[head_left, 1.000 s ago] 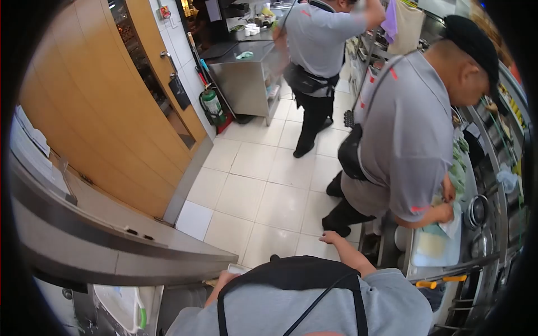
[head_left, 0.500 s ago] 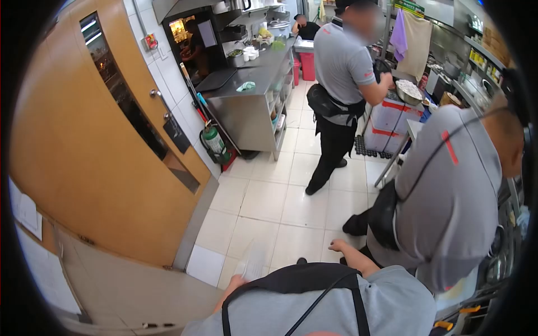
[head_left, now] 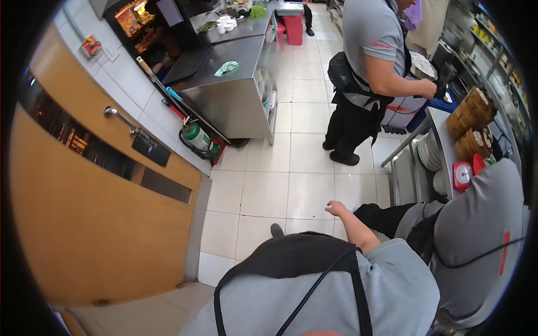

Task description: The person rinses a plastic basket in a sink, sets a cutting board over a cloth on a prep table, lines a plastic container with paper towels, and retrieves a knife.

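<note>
My right hand (head_left: 336, 209) hangs in front of me above the tiled floor, its fingers loosely bent and apart, with nothing in them. Nearest to it is the black trouser leg (head_left: 384, 218) of a co-worker bending at the right. My left hand is out of sight, hidden by my body in its black apron (head_left: 291, 255).
A wooden door (head_left: 95, 213) stands at the left, with a green fire extinguisher (head_left: 197, 139) beyond it. A steel counter (head_left: 235, 101) holds a green cloth (head_left: 226, 68). Another co-worker (head_left: 372, 61) stands ahead. Bamboo steamers (head_left: 471, 115) and a red scale (head_left: 462, 175) stand at the right.
I have moved forward and the view has turned. My left hand, which held a translucent sheet-like thing, has gone out of view. The near co-worker now bends lower at the right.
</note>
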`<state>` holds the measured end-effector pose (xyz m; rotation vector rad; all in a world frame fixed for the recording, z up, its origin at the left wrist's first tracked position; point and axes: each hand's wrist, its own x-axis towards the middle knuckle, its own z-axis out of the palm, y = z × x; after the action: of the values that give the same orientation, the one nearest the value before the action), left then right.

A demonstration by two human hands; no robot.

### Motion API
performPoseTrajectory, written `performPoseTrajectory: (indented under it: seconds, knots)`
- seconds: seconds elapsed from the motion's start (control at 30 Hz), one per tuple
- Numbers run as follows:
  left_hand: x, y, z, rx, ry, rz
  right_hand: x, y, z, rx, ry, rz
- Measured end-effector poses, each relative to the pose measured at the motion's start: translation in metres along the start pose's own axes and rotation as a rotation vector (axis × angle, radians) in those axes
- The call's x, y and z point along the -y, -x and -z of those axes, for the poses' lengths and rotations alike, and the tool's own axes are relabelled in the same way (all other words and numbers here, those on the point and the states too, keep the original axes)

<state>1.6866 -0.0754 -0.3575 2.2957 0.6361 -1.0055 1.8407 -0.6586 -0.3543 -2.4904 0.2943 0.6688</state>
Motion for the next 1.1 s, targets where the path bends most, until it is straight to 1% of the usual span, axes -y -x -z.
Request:
performPoseTrajectory:
  seconds: [0.13,0.2,0.23,0.27,0.3,0.37,0.43,0.47,0.5,0.53,0.57,0.6,0.63,0.67,0.73,0.77,0.83,0.9,0.97,1.0,1.03,1.07,1.1]
  knots:
    - [-0.075,-0.082,0.065,0.113,-0.059,-0.068,0.003,-0.029,0.026,0.023,0.018,-0.104]
    - [-0.135,-0.131,0.097,0.178,-0.108,-0.097,0.003,-0.029,0.047,-0.131,-0.113,-0.184]
    - [-0.172,-0.152,0.111,0.217,-0.134,-0.103,0.001,-0.029,0.055,-0.187,-0.129,-0.226]
    - [-0.215,-0.169,0.124,0.254,-0.163,-0.107,-0.005,-0.029,0.056,-0.181,-0.138,-0.248]
    - [-0.256,-0.185,0.136,0.275,-0.211,-0.152,-0.012,-0.029,0.06,-0.192,-0.163,-0.287]
    - [-0.334,-0.234,0.144,0.283,-0.339,-0.405,-0.033,-0.037,0.067,-0.231,-0.2,-0.342]
    - [-0.423,-0.24,0.153,0.247,-0.29,-0.583,-0.06,-0.047,0.07,-0.018,0.0,-0.428]
    - [-0.471,-0.235,0.155,0.291,-0.227,-0.577,-0.068,-0.052,0.079,-0.026,-0.005,-0.442]
    - [-0.516,-0.227,0.156,0.333,-0.16,-0.566,-0.077,-0.057,0.09,0.006,-0.051,-0.537]
    - [-0.558,-0.214,0.155,0.364,-0.134,-0.616,-0.085,-0.063,0.098,0.044,-0.098,-0.627]
    - [-0.598,-0.203,0.154,0.389,-0.108,-0.668,-0.093,-0.073,0.106,0.039,-0.1,-0.625]
    - [-0.63,-0.199,0.15,0.382,-0.111,-0.673,-0.1,-0.084,0.112,-0.01,-0.13,-0.657]
    - [-0.66,-0.196,0.146,0.32,-0.128,-0.841,-0.108,-0.1,0.12,-0.058,-0.16,-0.689]
    - [-0.687,-0.193,0.143,0.258,-0.144,-1.005,-0.114,-0.119,0.128,-0.059,-0.162,-0.685]
    - [-0.74,-0.181,0.141,0.231,-0.184,-1.02,-0.118,-0.157,0.15,0.0,-0.105,-0.581]
    - [-0.766,-0.176,0.144,0.209,-0.223,-1.038,-0.114,-0.175,0.163,-0.049,-0.121,-0.577]
    - [-0.805,-0.172,0.152,0.199,-0.254,-1.06,-0.113,-0.227,0.181,-0.06,-0.086,-0.519]
    - [-0.838,-0.17,0.16,0.187,-0.27,-1.074,-0.097,-0.28,0.213,-0.04,-0.102,-0.394]
    - [-0.868,-0.174,0.174,0.148,-0.318,-1.097,-0.053,-0.331,0.264,-0.096,-0.234,-0.242]
    - [-0.884,-0.178,0.181,0.148,-0.318,-1.094,-0.043,-0.368,0.274,-0.138,-0.321,-0.14]
    - [-0.899,-0.183,0.19,0.157,-0.275,-1.121,-0.029,-0.412,0.285,-0.106,-0.303,-0.107]
    - [-0.914,-0.192,0.198,0.169,-0.234,-1.148,0.017,-0.426,0.326,-0.158,-0.329,-0.082]
    - [-0.929,-0.203,0.205,0.179,-0.238,-1.144,0.043,-0.456,0.348,-0.179,-0.372,-0.025]
